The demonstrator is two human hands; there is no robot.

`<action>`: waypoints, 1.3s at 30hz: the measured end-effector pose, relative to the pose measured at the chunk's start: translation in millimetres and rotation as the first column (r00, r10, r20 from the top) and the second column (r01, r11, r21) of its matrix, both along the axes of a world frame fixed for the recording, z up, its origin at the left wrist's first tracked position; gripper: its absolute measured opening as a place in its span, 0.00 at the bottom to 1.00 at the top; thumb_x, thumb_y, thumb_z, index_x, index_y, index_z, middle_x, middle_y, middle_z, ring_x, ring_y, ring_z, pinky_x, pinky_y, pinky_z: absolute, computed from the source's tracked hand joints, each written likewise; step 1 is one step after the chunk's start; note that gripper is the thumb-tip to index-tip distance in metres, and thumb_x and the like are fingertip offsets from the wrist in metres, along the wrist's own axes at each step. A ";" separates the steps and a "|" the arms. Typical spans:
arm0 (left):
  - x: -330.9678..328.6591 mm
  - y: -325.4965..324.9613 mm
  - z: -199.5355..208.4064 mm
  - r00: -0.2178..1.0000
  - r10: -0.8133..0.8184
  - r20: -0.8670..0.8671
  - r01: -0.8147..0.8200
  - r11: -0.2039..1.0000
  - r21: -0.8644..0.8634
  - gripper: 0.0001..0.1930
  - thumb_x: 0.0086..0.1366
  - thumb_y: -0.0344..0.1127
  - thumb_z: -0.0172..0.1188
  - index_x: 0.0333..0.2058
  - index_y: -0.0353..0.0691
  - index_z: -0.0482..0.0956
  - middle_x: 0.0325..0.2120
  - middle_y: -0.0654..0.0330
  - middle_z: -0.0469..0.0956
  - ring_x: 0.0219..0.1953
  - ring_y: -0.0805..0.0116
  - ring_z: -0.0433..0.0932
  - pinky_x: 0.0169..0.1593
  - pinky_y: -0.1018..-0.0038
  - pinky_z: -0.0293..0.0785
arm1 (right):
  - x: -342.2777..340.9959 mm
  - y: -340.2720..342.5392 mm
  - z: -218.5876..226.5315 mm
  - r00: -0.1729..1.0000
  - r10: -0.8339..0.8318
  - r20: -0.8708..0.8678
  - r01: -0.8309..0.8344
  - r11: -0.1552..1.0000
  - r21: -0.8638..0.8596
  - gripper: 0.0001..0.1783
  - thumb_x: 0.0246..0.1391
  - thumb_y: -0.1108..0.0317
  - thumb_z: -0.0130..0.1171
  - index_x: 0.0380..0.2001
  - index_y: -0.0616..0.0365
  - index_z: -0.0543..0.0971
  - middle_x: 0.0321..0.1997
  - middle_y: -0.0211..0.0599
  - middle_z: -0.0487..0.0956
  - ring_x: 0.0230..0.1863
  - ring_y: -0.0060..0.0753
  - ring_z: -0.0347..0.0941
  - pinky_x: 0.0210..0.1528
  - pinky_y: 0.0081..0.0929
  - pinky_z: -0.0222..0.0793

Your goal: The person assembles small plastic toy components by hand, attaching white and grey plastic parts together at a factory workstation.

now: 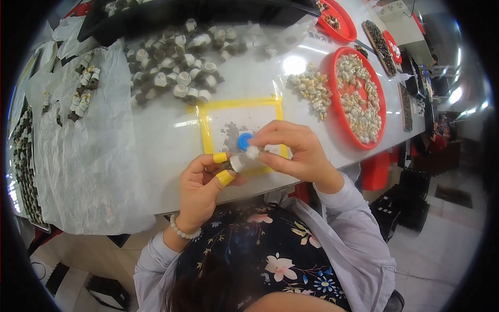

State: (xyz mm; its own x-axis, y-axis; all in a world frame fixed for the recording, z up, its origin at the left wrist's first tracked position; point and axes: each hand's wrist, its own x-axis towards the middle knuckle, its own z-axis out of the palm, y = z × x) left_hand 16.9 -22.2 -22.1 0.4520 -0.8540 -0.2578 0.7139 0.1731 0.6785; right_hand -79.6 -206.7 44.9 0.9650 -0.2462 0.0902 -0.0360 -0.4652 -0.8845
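The small white cap (252, 152) sits pinched between thumb and fingertips of the right hand (293, 151), which is curled nearly closed around it, just right of a short grey-and-white cylinder (236, 163) that the left hand (200, 187) grips between thumb and forefinger, both of those digits wearing yellow finger cots (225, 177) (two cots show; the other fingers are bare). The two pieces are touching or nearly so, held above the near edge of the white table (171, 140), so the step in hand looks like fitting one cap onto one cylinder; I judge that the next move calls for lining the cap squarely on the cylinder's end and pressing it home without letting either slip. Just beyond the hands lies one blue round disc (245, 140) inside one square marked out in yellow tape (241, 103), with dark specks scattered on the surface within it. Farther off, a heap of like white-topped cylinders (176, 67) spreads across the far middle of the table, too many and too overlapped to count. To the right lies one loose pile of small pale pieces (312, 89) beside one large red tray (332, 99) full of the same; at least two more red trays show at the far right, small and blurred. To the left one clear plastic sheet (88, 156) drapes over the table edge, carrying a few short rows of parts (86, 83). One bead bracelet (183, 231) circles the left wrist.
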 end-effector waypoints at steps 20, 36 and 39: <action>-4.3 -1.2 4.2 0.993 0.012 0.121 -0.017 0.999 0.041 0.10 0.58 0.20 0.55 0.40 0.28 0.73 0.36 0.52 0.77 0.31 0.63 0.79 0.38 0.74 0.77 | -4.7 11.7 -9.3 0.997 0.074 -0.026 -0.075 0.997 -0.014 0.15 0.42 0.80 0.61 0.37 0.58 0.80 0.32 0.39 0.77 0.30 0.34 0.74 0.32 0.21 0.68; 1.5 8.0 16.3 0.999 0.010 0.046 -0.013 0.998 0.062 0.12 0.57 0.20 0.54 0.40 0.32 0.67 0.34 0.51 0.76 0.33 0.61 0.78 0.38 0.69 0.76 | -38.9 -55.2 -13.3 0.931 -0.354 0.090 0.336 0.731 -0.594 0.10 0.43 0.73 0.60 0.33 0.62 0.78 0.35 0.40 0.77 0.35 0.38 0.74 0.38 0.29 0.69; 4.9 26.2 36.5 0.998 0.065 0.019 -0.066 0.996 0.062 0.13 0.55 0.18 0.54 0.39 0.34 0.66 0.36 0.51 0.75 0.36 0.61 0.77 0.39 0.70 0.76 | -43.5 -67.3 -7.8 0.849 -0.529 0.018 0.374 0.576 -0.727 0.11 0.42 0.72 0.61 0.33 0.60 0.76 0.34 0.41 0.75 0.34 0.42 0.72 0.36 0.34 0.68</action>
